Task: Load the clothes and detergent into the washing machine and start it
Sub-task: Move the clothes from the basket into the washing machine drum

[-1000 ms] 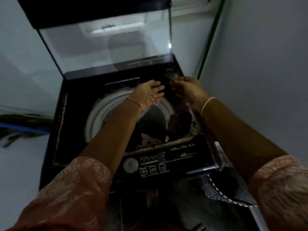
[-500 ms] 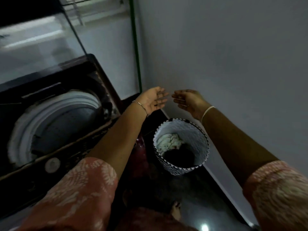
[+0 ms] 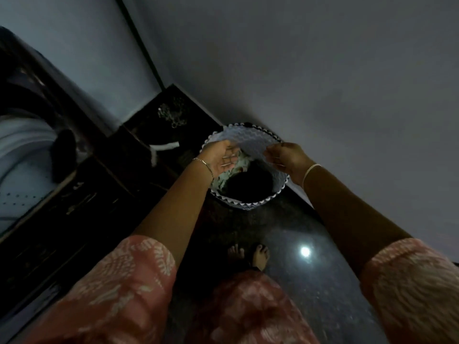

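At far left stood the open washer; right of it the left hand hung palm-up, fingers loose, over the basket. Clothes lay inside, one pale, one dark, and the right hand hovered loosely curled, empty. Fetching them seemed the step: both hands must dip and grasp.

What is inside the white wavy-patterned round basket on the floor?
A pale crumpled cloth and a dark garment lie in the white wavy-patterned round basket. The left hand covers part of the pale cloth; anything beneath the two is hidden.
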`<state>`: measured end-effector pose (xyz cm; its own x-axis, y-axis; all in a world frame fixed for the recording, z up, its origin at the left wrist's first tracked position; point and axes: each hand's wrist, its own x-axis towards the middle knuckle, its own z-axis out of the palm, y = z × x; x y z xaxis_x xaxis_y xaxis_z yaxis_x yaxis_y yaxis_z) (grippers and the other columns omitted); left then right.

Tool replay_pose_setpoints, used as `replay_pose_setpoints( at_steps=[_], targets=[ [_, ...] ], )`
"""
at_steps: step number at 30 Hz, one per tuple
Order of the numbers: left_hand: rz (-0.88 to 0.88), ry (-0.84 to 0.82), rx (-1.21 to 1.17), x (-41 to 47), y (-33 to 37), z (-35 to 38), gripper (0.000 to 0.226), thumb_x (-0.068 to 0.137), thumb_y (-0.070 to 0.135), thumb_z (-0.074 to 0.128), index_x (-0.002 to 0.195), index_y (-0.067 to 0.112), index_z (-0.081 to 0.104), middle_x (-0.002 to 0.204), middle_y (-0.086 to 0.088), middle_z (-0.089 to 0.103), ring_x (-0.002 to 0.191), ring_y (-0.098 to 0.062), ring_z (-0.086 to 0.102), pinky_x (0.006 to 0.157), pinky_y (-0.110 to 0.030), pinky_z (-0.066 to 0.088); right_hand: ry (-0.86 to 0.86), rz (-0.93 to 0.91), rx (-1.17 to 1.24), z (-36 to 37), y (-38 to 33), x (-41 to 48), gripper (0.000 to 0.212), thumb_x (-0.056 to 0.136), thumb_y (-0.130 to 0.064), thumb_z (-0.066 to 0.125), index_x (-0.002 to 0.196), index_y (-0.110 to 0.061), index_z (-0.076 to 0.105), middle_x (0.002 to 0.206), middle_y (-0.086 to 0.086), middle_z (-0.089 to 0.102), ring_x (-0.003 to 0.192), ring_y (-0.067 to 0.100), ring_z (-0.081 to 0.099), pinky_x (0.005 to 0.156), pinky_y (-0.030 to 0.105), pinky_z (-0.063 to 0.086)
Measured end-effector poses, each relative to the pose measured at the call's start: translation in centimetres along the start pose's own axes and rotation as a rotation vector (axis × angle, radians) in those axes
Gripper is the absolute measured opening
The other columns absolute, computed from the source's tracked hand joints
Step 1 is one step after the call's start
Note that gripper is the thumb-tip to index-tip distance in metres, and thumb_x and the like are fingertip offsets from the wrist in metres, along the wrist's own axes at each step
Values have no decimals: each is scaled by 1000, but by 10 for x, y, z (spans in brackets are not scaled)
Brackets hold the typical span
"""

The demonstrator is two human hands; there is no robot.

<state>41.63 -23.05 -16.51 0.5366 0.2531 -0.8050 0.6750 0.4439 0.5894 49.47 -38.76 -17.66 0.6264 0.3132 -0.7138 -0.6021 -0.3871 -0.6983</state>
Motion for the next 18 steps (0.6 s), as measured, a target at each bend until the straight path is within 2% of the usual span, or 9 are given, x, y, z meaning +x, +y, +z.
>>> replay_pose_setpoints(
  at_steps=[2,3,5,6,9,11,13,15,18],
  targets=[
    [-63,15,18,29,-19,-4,21,100,26,43,86,20,57,90,5,60,84,-13,54,83,-28,45,7,41,-22,-1,26,26,17,97,-17,48,84,-17,58,82,-2,61,71,10,54,64,22,40],
    [-94,20,45,45,-28,-7,18,100,26,45,91,18,59,93,4,61,82,-13,53,80,-28,45,9,56,-27,0,38,39,16,97,-16,47,92,-13,61,84,0,61,72,10,53,63,22,40],
    [-135,45,105,74,-46,-12,22,98,26,47,110,13,60,104,1,61,79,-12,53,72,-26,43,33,81,-33,1,59,62,22,98,-13,45,113,-7,59,90,6,60,66,9,53,59,21,40],
    [-148,68,124,91,-56,-14,28,98,27,47,119,12,58,109,0,60,84,-14,54,74,-27,43,37,93,-32,1,68,74,22,98,-11,44,115,-8,57,86,6,58,59,7,52,53,18,39],
    [-165,110,202,140,-82,-17,37,99,28,44,131,11,52,118,1,58,103,-17,51,87,-30,37,8,170,-8,3,94,117,12,99,-8,41,95,-10,53,65,1,56,49,6,49,43,11,36],
    [-169,147,264,176,-101,-18,38,99,24,44,132,7,51,124,-5,59,110,-23,54,89,-30,37,53,208,-1,6,108,150,12,98,-11,44,92,-9,54,71,3,58,54,8,50,46,14,40],
    [-187,180,330,218,-126,-17,40,97,17,46,133,-1,50,134,-17,56,122,-34,54,87,-34,42,132,176,-16,8,123,190,18,96,-10,45,102,1,57,84,8,54,62,12,46,49,19,40],
    [-201,192,414,257,-149,-16,43,93,13,52,132,-5,49,136,-23,53,125,-37,52,80,-30,43,90,182,-26,14,133,224,28,97,-12,44,114,7,56,89,7,52,72,14,47,62,23,42],
    [-200,199,562,310,-177,-8,49,92,16,56,136,-3,46,139,-20,50,127,-34,50,94,-31,45,47,156,-130,18,147,270,37,95,-13,48,127,4,54,101,6,51,85,16,49,79,30,41]
  ],
)
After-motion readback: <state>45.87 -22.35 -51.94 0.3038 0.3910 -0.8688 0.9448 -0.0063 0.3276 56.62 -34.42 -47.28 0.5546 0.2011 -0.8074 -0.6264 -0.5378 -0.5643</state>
